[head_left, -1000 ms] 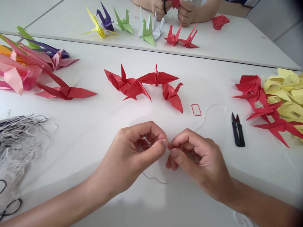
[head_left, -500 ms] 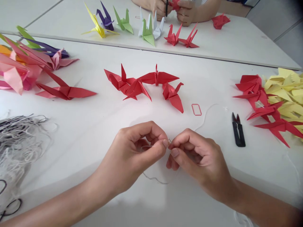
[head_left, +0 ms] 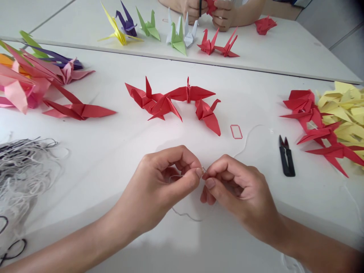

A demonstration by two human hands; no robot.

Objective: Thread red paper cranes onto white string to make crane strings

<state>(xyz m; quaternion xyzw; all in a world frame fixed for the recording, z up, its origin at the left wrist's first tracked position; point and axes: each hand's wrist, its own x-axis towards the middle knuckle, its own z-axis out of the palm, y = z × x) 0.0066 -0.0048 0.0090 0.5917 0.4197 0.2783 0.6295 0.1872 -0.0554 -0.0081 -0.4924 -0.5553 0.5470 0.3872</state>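
Note:
My left hand (head_left: pixel 162 182) and my right hand (head_left: pixel 236 189) meet fingertip to fingertip low over the white table (head_left: pixel 113 151). Both are pinched on a thin white thread (head_left: pixel 186 216), which loops below them and trails off to the right. Something thin and glinting, perhaps a needle, sits between the fingertips; I cannot make it out. Beyond my hands lie three red paper cranes (head_left: pixel 173 100). A small red clip (head_left: pixel 236 131) lies to their right.
Black thread snips (head_left: pixel 286 157) lie right of my hands. Red and yellow cranes (head_left: pixel 327 121) are piled at the right edge, pink and red ones (head_left: pixel 34 87) at the left, a tangle of grey thread (head_left: pixel 25 170) below. Another person's hands (head_left: pixel 210 13) work behind coloured cranes (head_left: pixel 170 34).
My hands have stayed put on the thread. The other person's hands at the far table shifted slightly.

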